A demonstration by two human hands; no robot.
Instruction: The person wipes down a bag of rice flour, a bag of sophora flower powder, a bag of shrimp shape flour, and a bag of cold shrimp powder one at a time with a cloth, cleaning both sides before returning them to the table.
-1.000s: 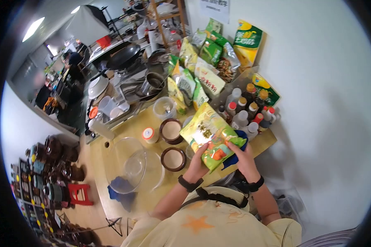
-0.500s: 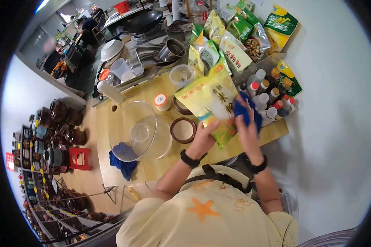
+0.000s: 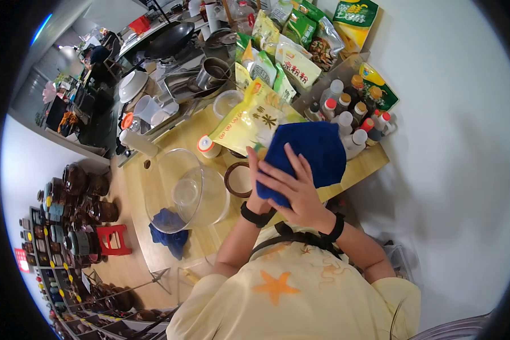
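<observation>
A yellow bag of rice flour (image 3: 241, 126) is held up over the table by my left hand (image 3: 256, 198), which grips its lower end. Most of the left fingers are behind the bag and a cloth. My right hand (image 3: 300, 195) presses a dark blue cloth (image 3: 314, 153) against the front of the bag, its fingers stretched over the fabric. The spread cloth covers the bag's lower right part. Left of the hands stands a large clear bowl (image 3: 215, 208). A brown-rimmed round container (image 3: 229, 180) sits between bowl and hands.
A second blue cloth (image 3: 173, 241) lies by the bowl on the wooden table (image 3: 136, 209). An orange-lidded jar (image 3: 208, 146) stands behind. At the right is a bin of sauce bottles (image 3: 345, 102), with several food packets (image 3: 297, 62) beyond. A red stool (image 3: 113, 240) is on the floor.
The blue cloth, bunched in my right hand before, is now spread over the bag's front. My right hand has moved left onto the bag. The view has shifted slightly.
</observation>
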